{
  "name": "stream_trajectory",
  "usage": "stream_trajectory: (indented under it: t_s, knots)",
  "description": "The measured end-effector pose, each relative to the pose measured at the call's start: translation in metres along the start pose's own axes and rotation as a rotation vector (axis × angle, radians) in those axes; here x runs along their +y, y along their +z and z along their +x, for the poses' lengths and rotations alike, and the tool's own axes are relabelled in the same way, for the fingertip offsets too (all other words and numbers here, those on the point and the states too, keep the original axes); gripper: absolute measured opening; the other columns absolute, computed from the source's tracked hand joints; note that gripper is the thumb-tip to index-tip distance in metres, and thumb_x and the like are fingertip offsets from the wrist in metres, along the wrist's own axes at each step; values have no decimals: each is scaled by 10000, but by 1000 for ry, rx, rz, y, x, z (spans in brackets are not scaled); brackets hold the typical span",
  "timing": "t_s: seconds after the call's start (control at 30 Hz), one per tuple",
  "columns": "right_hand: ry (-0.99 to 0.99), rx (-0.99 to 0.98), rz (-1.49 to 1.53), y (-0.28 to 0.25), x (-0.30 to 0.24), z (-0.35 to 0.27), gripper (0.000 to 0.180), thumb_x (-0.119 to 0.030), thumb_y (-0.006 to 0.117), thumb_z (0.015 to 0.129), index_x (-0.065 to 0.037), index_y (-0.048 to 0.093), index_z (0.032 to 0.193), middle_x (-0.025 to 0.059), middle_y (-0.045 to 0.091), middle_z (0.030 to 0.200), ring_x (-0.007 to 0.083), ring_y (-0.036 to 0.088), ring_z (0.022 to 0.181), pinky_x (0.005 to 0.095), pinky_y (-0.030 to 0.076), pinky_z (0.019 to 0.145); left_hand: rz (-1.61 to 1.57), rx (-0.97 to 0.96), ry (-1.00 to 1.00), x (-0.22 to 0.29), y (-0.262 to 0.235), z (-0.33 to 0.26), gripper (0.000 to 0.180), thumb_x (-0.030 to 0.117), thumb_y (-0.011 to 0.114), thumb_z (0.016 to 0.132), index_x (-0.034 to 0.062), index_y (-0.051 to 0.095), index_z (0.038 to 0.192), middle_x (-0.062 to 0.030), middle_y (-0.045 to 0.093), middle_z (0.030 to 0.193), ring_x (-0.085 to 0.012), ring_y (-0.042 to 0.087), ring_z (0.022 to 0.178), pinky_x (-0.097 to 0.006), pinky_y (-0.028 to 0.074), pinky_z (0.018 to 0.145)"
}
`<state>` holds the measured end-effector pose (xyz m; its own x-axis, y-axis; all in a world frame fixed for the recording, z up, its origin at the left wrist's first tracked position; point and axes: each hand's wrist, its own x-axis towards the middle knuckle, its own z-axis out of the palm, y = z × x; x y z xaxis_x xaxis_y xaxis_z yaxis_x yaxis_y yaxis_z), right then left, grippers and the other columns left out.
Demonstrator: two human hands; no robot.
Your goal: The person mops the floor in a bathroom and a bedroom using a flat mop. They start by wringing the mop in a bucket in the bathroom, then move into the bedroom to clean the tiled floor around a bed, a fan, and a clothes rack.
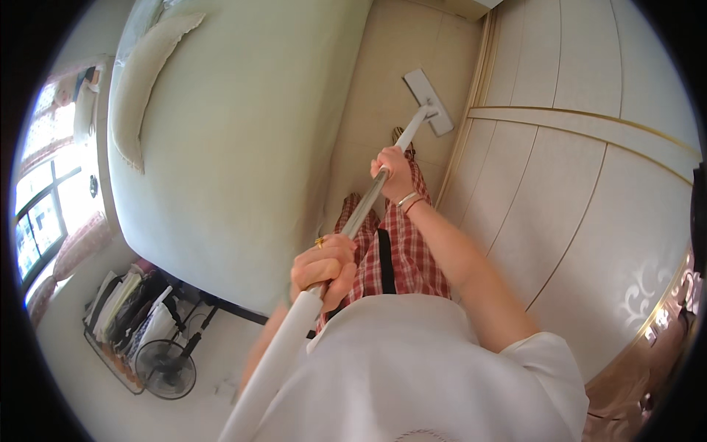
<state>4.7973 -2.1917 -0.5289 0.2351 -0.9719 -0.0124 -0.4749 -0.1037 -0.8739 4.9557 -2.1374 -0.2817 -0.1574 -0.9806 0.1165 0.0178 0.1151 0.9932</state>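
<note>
Mop [429, 103] — handle gripped by left hand [324, 267] and right hand [394, 171] — on the floor [375, 88].

The mop handle [346, 243] runs out of view at the lower edge, and parts of it are covered by the left hand [324, 267] and right hand [394, 173]; the feet are mostly hidden behind the checked trousers [409, 250]; the clothes on the rack [129, 306] are too small to tell apart; the bed [236, 132] is cut by the upper edge.
</note>
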Motion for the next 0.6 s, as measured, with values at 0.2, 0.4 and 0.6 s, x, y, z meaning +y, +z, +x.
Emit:
stream_trajectory:
  t_s: [0.2, 0.4, 0.6]
  knots:
    - [22, 293, 139, 85, -103, -46, 256, -104, 652, 755, -51, 431, 636, 104, 480, 680, 334, 492, 774, 416, 433, 672, 100, -329, -60, 79, -77, -40, 360, -153, 618, 646, 39, 327, 557, -65, 404, 555, -240, 420, 532, -381, 477, 674]
    - [-88, 10, 115, 76, -115, -45, 259, -77, 650, 781, -45, 428, 651, 114, 467, 683, 331, 487, 761, 416, 434, 720, 123, -371, -13, 95, -82, -47, 363, -133, 638, 635, 57, 338, 561, -52, 407, 559, -240, 444, 539, -380, 472, 659]
    - [-174, 35, 22, 29, -96, -55, 263, -63, 649, 783, -43, 425, 646, 114, 458, 652, 327, 485, 709, 406, 430, 712, -14, -296, 119, 82, -40, -51, 369, -121, 630, 653, 71, 327, 565, -32, 431, 557, -226, 464, 522, -395, 497, 672]
